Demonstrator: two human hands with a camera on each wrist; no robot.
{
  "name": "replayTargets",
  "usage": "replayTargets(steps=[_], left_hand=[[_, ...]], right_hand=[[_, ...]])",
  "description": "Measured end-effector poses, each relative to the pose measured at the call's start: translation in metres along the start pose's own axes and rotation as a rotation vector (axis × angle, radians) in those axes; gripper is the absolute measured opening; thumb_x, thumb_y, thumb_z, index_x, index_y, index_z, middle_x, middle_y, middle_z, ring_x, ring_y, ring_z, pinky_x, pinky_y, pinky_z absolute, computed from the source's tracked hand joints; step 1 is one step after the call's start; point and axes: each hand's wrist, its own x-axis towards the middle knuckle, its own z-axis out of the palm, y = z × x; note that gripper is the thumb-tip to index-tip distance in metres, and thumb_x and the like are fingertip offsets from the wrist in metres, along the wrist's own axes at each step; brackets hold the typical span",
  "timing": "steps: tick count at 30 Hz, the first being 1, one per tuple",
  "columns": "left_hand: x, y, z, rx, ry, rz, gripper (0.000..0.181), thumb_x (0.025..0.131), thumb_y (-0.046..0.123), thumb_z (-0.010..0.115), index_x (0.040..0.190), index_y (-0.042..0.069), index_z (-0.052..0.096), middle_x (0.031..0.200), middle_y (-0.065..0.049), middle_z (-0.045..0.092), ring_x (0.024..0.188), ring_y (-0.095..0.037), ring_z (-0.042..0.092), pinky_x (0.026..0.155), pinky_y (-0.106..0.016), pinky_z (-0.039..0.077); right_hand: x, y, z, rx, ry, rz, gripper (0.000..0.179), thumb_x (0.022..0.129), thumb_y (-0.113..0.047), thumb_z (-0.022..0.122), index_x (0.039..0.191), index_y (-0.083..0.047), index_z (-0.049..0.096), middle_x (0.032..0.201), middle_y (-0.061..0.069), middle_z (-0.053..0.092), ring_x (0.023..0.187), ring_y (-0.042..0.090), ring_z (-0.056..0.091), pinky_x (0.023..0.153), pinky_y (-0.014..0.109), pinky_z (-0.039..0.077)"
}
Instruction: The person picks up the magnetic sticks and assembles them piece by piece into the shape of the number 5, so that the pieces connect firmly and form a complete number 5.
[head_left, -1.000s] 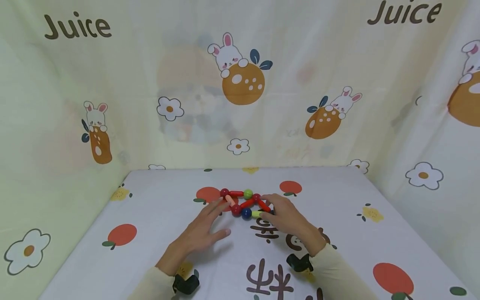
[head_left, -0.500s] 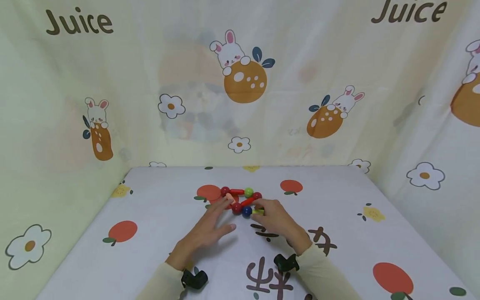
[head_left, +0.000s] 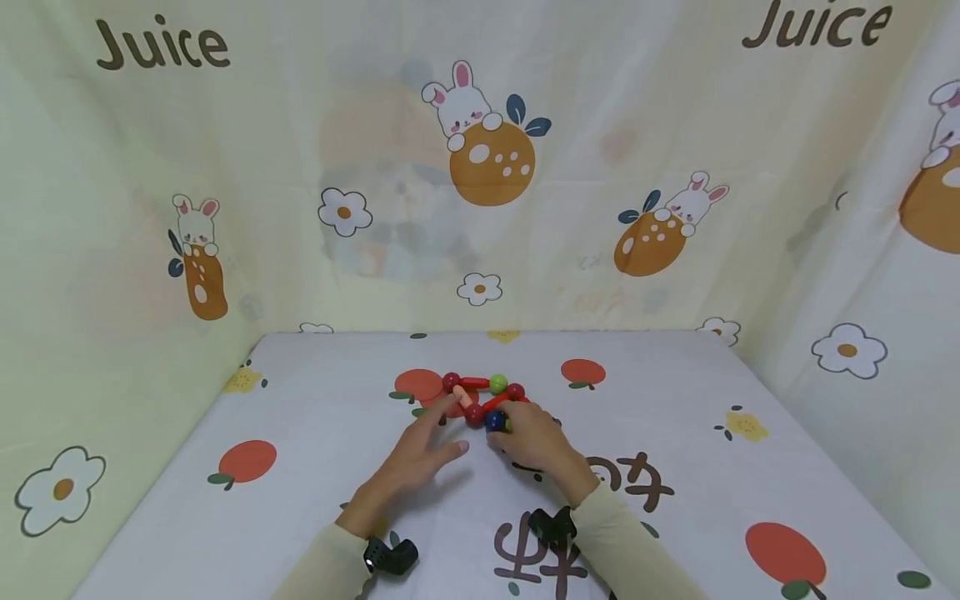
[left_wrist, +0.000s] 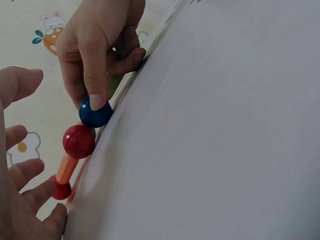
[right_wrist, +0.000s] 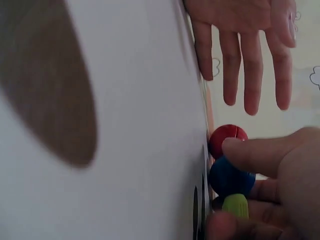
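Right hand: grasps the blue ball, thumb on its near side, other fingers behind.
Blue ball: at the right thumb's tip, right up against the near red ball.
Yellow-green rod: joins the blue ball, under the right hand's curled fingers.
Left hand: loose and spread, holding nothing, fingertips beside the peach rod; contact unclear.
Green ball: beyond both hands, on the white tablecloth.
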Motion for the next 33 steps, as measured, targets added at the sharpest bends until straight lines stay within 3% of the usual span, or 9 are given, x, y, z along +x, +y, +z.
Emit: replayTargets(steps=[5, 12, 18, 25, 33], left_hand=[[-0.005, -0.002, 0.005, -0.062, 0.032, -0.034, 0.073, 0.094, 0.033, 0.070, 0.158, 0.024, 0.037, 0.161, -0.003, 0.039, 0.146, -0.033, 0.038, 0.110, -0.061, 0.038], [-0.005, -0.002, 0.004, -0.080, 0.081, 0.001, 0.068, 0.094, 0.025, 0.070, 0.155, 0.020, 0.041, 0.158, -0.001, 0.043, 0.144, -0.029, 0.042, 0.112, -0.053, 0.039], [-0.001, -0.001, 0.002, -0.091, 0.068, 0.020, 0.068, 0.094, 0.025, 0.070, 0.155, 0.018, 0.041, 0.159, -0.001, 0.042, 0.145, -0.028, 0.041, 0.114, -0.052, 0.037], [-0.001, -0.001, 0.002, -0.098, 0.070, 0.010, 0.069, 0.093, 0.025, 0.071, 0.155, 0.019, 0.042, 0.157, -0.001, 0.045, 0.143, -0.029, 0.042, 0.113, -0.052, 0.038], [0.000, -0.001, 0.004, -0.110, 0.064, 0.003, 0.069, 0.093, 0.024, 0.071, 0.155, 0.018, 0.041, 0.156, -0.004, 0.045, 0.144, -0.030, 0.041, 0.113, -0.054, 0.038]], right_hand=[[-0.002, 0.004, 0.009, -0.005, 0.026, 0.019, 0.047, 0.087, -0.032, 0.081, 0.126, -0.009, 0.067, 0.115, 0.006, 0.069, 0.103, 0.026, 0.063, 0.089, 0.052, 0.055], [0.000, 0.007, 0.016, 0.055, 0.084, -0.010, 0.043, 0.090, -0.030, 0.078, 0.123, -0.006, 0.064, 0.114, 0.007, 0.067, 0.102, 0.024, 0.061, 0.093, 0.048, 0.054], [0.003, 0.010, 0.014, 0.115, 0.098, 0.017, 0.038, 0.094, -0.033, 0.074, 0.118, -0.006, 0.063, 0.104, 0.004, 0.065, 0.094, 0.022, 0.057, 0.085, 0.043, 0.055], [0.006, 0.014, 0.018, 0.165, 0.110, 0.038, 0.042, 0.098, -0.036, 0.067, 0.125, -0.004, 0.063, 0.110, 0.008, 0.068, 0.093, 0.021, 0.058, 0.084, 0.040, 0.056], [0.009, 0.020, 0.018, 0.254, 0.131, 0.069, 0.040, 0.100, -0.036, 0.064, 0.123, -0.003, 0.062, 0.098, 0.006, 0.062, 0.087, 0.021, 0.055, 0.070, 0.031, 0.047]])
